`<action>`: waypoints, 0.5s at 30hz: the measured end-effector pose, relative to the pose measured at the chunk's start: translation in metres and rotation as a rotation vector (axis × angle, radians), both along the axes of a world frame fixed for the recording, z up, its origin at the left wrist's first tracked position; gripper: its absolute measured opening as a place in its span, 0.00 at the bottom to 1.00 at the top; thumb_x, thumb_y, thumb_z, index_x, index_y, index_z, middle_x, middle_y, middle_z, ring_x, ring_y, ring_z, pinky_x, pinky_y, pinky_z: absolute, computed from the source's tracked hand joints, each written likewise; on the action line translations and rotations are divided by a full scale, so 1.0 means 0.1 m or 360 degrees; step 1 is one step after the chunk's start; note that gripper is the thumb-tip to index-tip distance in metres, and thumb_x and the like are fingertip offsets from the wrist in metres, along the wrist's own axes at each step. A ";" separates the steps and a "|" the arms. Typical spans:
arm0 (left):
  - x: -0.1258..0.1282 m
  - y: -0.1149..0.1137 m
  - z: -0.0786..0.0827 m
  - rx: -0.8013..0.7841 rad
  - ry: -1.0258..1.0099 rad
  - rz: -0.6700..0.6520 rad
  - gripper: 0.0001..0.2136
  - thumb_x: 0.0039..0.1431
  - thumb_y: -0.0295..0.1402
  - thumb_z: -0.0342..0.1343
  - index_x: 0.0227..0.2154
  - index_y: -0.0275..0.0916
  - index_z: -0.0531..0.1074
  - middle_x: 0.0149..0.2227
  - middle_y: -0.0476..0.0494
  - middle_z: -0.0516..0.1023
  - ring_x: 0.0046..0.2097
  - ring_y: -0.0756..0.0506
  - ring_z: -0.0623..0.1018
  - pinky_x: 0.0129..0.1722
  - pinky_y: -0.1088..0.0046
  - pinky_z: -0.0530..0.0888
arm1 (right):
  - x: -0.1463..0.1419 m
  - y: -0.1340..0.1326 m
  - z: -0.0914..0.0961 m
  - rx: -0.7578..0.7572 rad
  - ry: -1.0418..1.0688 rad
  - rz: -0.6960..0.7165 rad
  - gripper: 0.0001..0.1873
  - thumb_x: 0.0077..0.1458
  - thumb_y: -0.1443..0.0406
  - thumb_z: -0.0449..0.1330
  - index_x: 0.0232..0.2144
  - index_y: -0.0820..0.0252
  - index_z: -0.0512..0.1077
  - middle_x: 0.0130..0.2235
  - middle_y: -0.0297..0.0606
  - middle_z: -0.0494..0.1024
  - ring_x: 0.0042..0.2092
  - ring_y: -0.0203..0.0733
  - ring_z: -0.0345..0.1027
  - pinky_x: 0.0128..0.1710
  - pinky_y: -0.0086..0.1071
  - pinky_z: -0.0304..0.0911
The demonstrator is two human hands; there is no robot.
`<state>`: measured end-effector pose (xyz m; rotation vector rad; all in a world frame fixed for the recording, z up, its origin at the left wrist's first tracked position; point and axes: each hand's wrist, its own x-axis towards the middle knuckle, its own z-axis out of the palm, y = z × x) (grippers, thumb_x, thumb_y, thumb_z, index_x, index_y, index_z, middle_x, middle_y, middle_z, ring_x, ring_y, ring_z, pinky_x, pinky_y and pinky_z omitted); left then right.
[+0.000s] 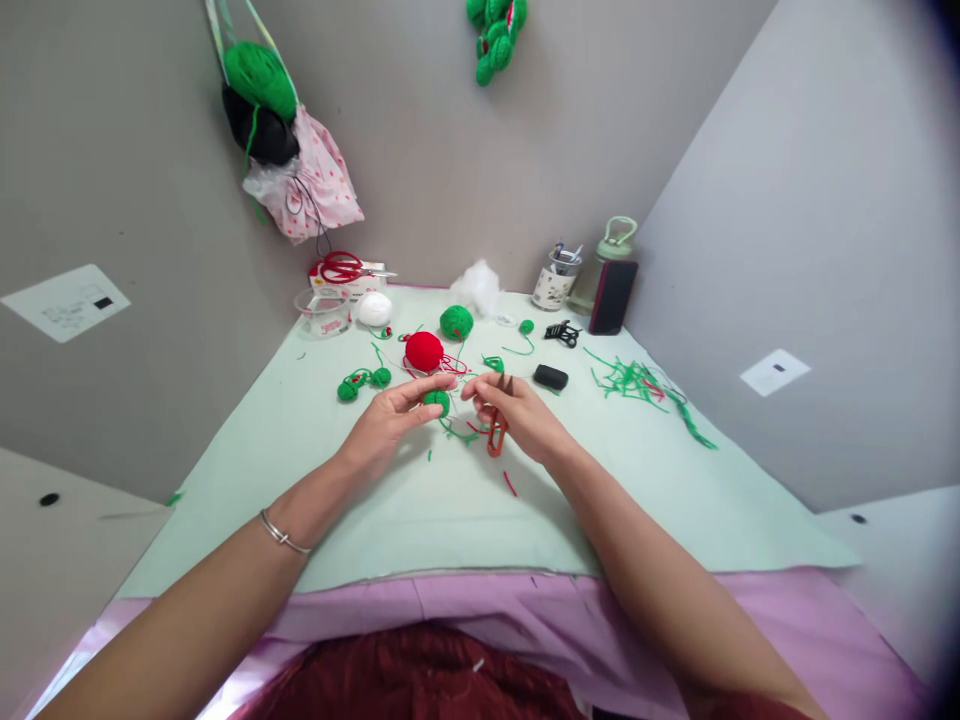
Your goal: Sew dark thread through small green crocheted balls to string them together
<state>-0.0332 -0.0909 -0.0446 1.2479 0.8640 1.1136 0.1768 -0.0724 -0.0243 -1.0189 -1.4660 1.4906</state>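
Evidently the work in hand is thread trimming on a small green crocheted ball, to judge from how both hands meet over it. The piece is held just above the pale green cloth-covered tabletop, near its middle. The left hand pinches it lightly between thumb and forefinger, with the other fingers stretched out flat. The right hand is curled about a pair of orange-red metal thread snips. The blades point up and away, and its forefinger reaches toward the green piece. I cannot tell whether the blades stand parted.

Loose green and red strands trail beneath the piece. A red crocheted ball lies just beyond the fingertips, and a ball of green yarn lies farther back. A heap of cut green yarn scraps sits well apart to the right.

Any cut here would call for turning the snips' tips down to the strand, pulling that strand taut with the pinching fingers, and keeping the blades clear of the stitches.
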 end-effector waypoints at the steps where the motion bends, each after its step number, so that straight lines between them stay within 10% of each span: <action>1: 0.00 0.00 0.00 0.0001 -0.0023 0.0003 0.21 0.54 0.36 0.68 0.52 0.45 0.79 0.58 0.42 0.77 0.63 0.35 0.70 0.63 0.58 0.63 | -0.02 -0.02 -0.01 0.0017 -0.0025 0.0106 0.19 0.58 0.50 0.59 0.35 0.62 0.72 0.33 0.35 0.72 0.30 0.33 0.63 0.32 0.31 0.61; 7: 0.00 0.01 0.01 -0.0014 -0.0101 0.0057 0.23 0.52 0.34 0.69 0.53 0.44 0.78 0.59 0.42 0.77 0.63 0.36 0.70 0.62 0.60 0.65 | -0.18 -0.08 -0.18 0.0334 -0.0537 0.0397 0.14 0.61 0.56 0.58 0.28 0.59 0.68 0.27 0.32 0.70 0.29 0.35 0.61 0.31 0.30 0.58; 15: -0.01 0.01 0.02 0.0082 -0.0066 0.0063 0.25 0.53 0.34 0.68 0.56 0.46 0.76 0.61 0.44 0.74 0.62 0.37 0.70 0.58 0.63 0.68 | -0.06 -0.12 0.02 0.0584 -0.0748 0.0114 0.24 0.68 0.49 0.45 0.30 0.58 0.67 0.27 0.32 0.69 0.30 0.36 0.61 0.33 0.31 0.56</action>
